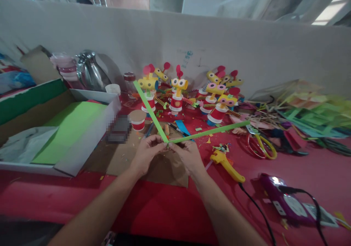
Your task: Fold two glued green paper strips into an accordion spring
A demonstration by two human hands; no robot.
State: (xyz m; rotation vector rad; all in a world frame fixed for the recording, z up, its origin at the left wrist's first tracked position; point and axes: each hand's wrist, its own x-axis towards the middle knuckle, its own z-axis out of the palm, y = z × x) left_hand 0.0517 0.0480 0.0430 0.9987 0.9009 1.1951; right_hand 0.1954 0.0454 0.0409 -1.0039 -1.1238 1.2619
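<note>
Two long green paper strips meet in a V at my fingertips. One green strip (149, 108) runs up and to the left, and my left hand (146, 154) pinches its lower end. The other green strip (211, 131) runs out to the right, with my right hand (188, 155) pinched on its end. Both hands are closed and touch each other over a brown cardboard sheet (159, 169) on the red table (164, 209). Behind the strips stand several paper-cup figures (178, 92) with yellow heads and red ears.
An open box (82, 136) with a green sheet sits at the left, with a metal jug (89, 72) behind it. A yellow glue gun (226, 161), yellow-handled scissors (261, 145) and a purple device (285, 198) with a black cable lie to the right. Paper scraps and sticks pile up at the far right.
</note>
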